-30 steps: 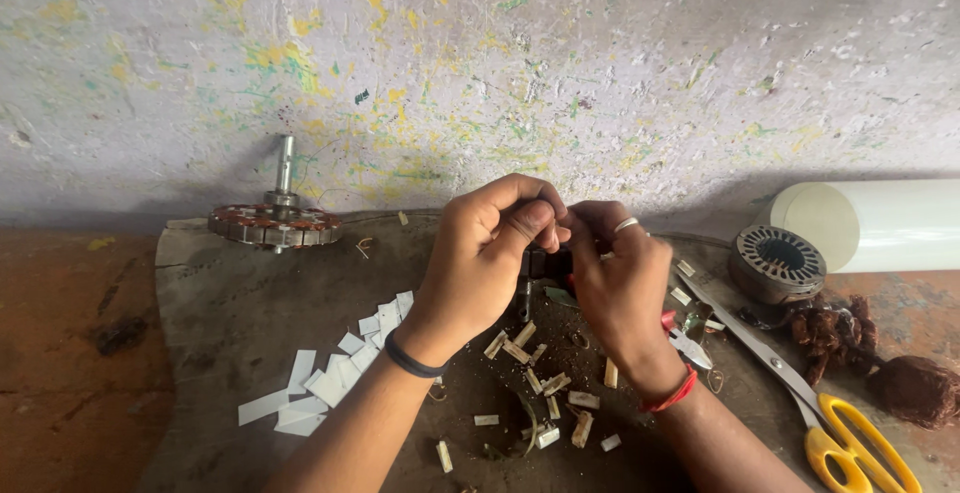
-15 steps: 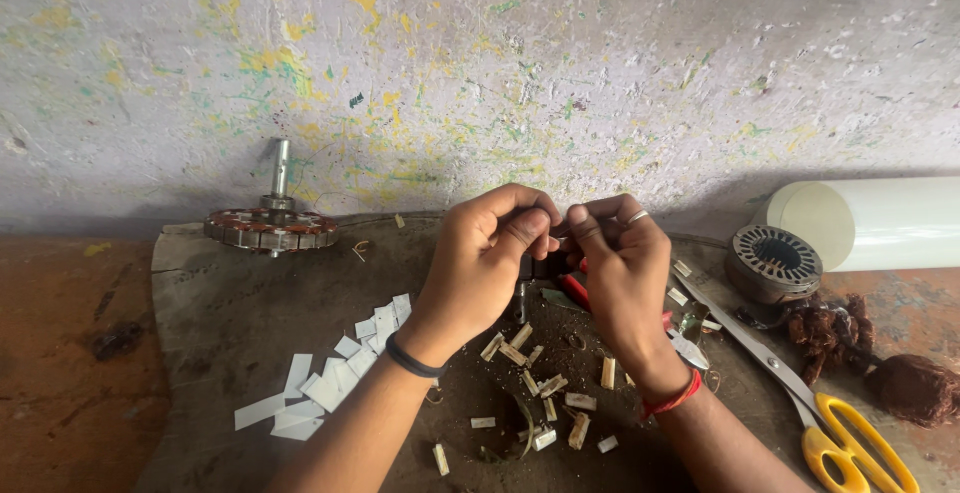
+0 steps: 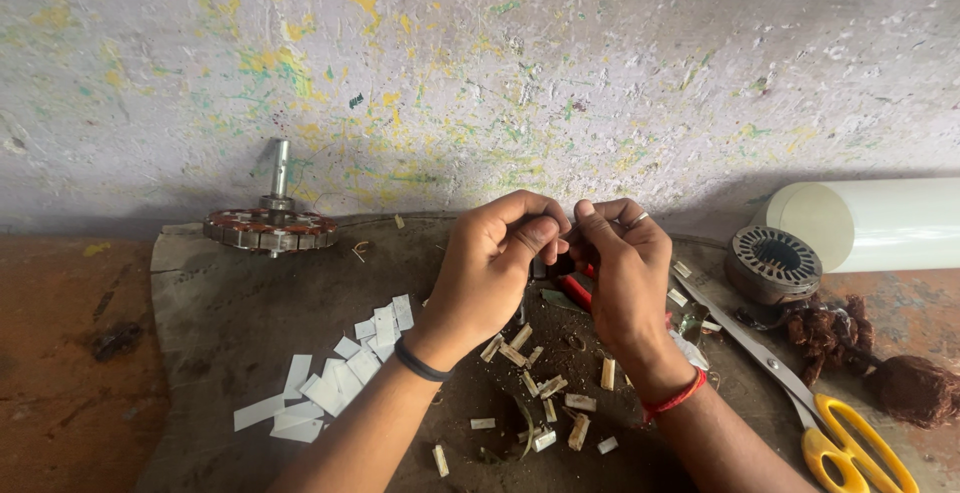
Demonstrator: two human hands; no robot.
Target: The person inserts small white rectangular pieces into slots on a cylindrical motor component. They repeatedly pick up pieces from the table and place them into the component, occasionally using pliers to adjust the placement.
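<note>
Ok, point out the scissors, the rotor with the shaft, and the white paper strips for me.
scissors [image 3: 858, 445]: head view, on a yellow handle loop.
rotor with the shaft [image 3: 270, 228]: head view, on the disc's top face.
white paper strips [image 3: 325, 391]: head view, mid-pile.

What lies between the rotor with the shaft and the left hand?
In the head view, bare dark board separates the rotor from the left hand; white paper strips lie nearer, below that line.

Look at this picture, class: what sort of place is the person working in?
Probably a small motor-repair workshop. A rotor on its shaft and a slotted stator core sit on the worn board, with tangled copper wire, yellow-handled scissors and cut paper strips.
</note>
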